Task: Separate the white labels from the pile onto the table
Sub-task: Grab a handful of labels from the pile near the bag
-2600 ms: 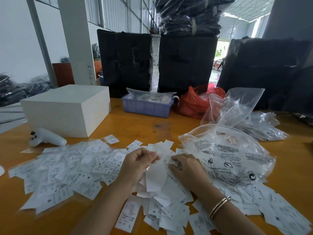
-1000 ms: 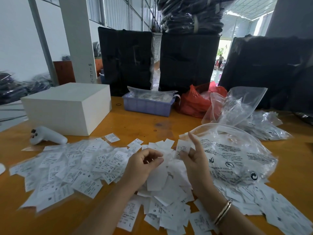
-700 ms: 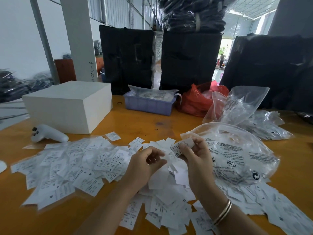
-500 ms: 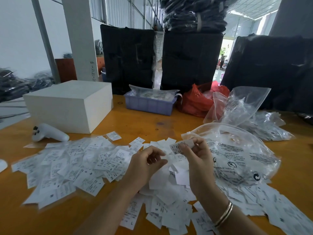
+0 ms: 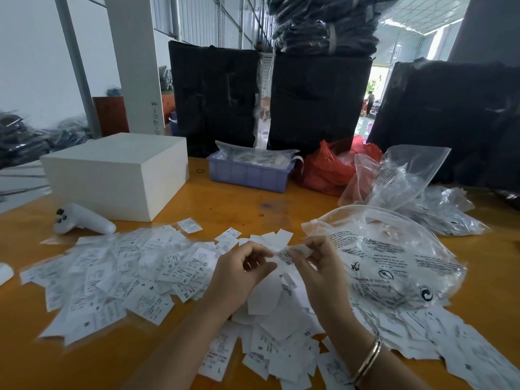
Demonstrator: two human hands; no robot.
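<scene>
Hands: our left hand [image 5: 242, 273] and right hand [image 5: 318, 266] meet at centre frame, fingers curled, pinching one white label [image 5: 292, 252] between them.
Pile: the loose labels [image 5: 275, 319] lie beneath our wrists; sorted ones [image 5: 118, 274] spread at left.
Risk: thin labels cling together, so we may lift two.
Risk: the clear bag [image 5: 394, 263] at right could snag stray labels.

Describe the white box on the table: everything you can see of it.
The white box is a plain, matte block with sharp edges, lid closed or seamless, no print showing. It sits flat at the table's far left, one corner toward the camera. A white controller lies just in front of it. Neither hand touches it.
</scene>
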